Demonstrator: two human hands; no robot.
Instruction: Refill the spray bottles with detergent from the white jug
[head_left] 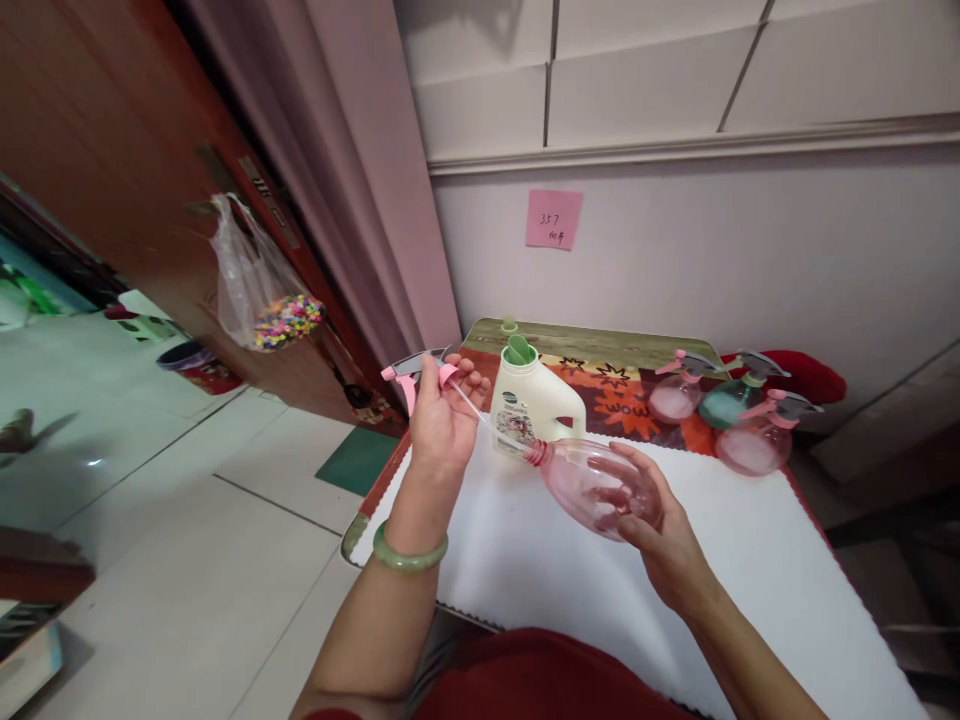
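A brown door [97, 130] stands at the far left, a clear plastic bag [266, 300] of many-coloured beads hanging from its handle, and a mauve curtain [375, 170] falls beside it. Next comes the left hand [448, 425], palm turned upward and half closed, the thumb and bent fingers pinching the pink-and-grey spray head [407, 378] around its collar; a green bangle [409, 548] circles the wrist. A thin tube [471, 405] slants from the spray head toward the right, down to the neck of the pink bottle [592, 485] — I cannot tell how far its tip goes in. Just beyond, on the table, a cream jug [551, 400] stands upright with a green scoop [519, 349] in its mouth, its handle facing right; a pink note [553, 219] is stuck to the wall behind. The right hand [667, 545] curves around the wide base of the pink bottle — thumb on the near side, fingers on the far side — and holds it tilted above the white mat [750, 580], neck pointing left. Farther right, three spray bottles [752, 450], two pink and one teal, stand close together on the table, near a red thing [817, 375] behind them.
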